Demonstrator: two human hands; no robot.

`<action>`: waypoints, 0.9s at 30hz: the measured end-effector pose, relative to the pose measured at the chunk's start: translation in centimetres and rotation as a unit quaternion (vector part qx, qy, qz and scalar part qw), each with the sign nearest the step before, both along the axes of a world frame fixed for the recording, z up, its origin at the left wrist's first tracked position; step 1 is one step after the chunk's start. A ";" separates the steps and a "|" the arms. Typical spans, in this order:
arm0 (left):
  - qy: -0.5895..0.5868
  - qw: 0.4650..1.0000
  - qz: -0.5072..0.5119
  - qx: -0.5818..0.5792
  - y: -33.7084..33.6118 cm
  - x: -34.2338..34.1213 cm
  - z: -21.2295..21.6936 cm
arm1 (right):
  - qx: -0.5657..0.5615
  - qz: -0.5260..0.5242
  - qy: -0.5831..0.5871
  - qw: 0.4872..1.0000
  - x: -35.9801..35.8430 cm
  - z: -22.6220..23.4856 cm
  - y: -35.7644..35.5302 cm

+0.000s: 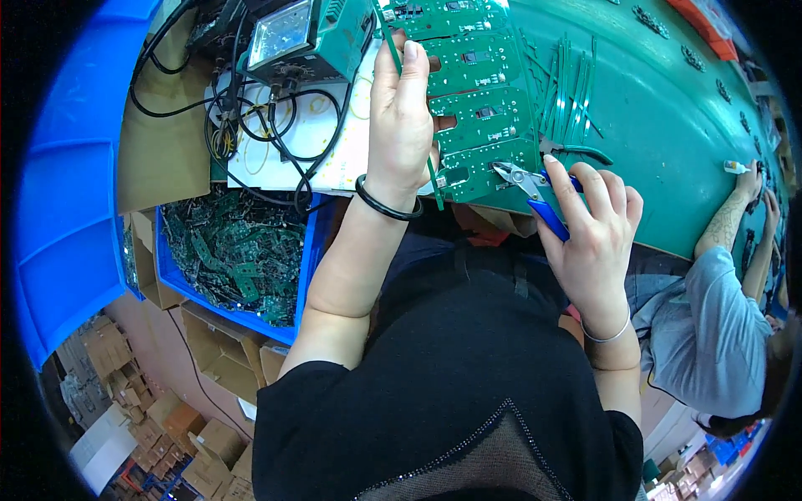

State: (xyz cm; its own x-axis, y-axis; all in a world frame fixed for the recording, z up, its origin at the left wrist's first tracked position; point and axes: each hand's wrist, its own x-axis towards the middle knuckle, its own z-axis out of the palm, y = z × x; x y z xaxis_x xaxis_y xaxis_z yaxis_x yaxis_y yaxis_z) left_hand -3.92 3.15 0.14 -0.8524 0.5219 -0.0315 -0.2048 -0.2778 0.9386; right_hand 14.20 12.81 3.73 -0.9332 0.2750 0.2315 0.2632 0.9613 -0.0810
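Note:
My left hand (pixel 403 125) grips a green circuit board panel (pixel 476 104) by its left edge, thumb on top and fingertips showing through the gaps. The panel is made of several joined boards with small parts on them. In my right hand (pixel 597 221) are side cutters (pixel 526 179) with blue handles, their metal jaws at the panel's near right corner. A narrow green strip (pixel 436 179) stands along the panel's left edge, by my left wrist. Right of the panel, several thin green strips (pixel 572 92) lie in a pile on the green table (pixel 652 108).
A blue bin (pixel 309 284) full of small green boards stands at the left. Behind it, a teal device (pixel 322 42) with black cables (pixel 292 154) sits by white paper. Pliers with a dark green handle (pixel 589 153) lie near the strips. At right, a co-worker (pixel 710 317) sits at the table.

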 end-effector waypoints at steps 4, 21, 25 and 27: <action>0.003 1.000 -0.006 0.008 -0.2 0.1 0.3 | -0.003 0.004 -0.008 1.000 0.2 -0.1 -0.1; -0.385 0.783 -0.342 0.350 -0.3 0.2 -5.1 | -0.079 -0.074 0.135 0.985 -1.7 -1.8 4.0; -0.399 0.823 -0.297 0.274 0.2 1.3 -3.5 | -0.058 -0.096 0.141 0.984 -0.6 -1.6 4.8; -0.510 0.738 -0.317 0.309 0.0 0.4 -4.3 | -0.088 -0.135 0.181 0.970 0.4 -1.8 6.4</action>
State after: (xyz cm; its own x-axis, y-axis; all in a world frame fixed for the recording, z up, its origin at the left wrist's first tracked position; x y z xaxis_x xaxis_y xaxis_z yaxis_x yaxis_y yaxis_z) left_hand -3.53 3.15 -4.20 -0.1288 0.9887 -0.0772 -0.9893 -0.1335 -0.0583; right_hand 14.60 19.17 1.90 -0.6877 0.5631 0.4582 0.4266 0.8241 -0.3726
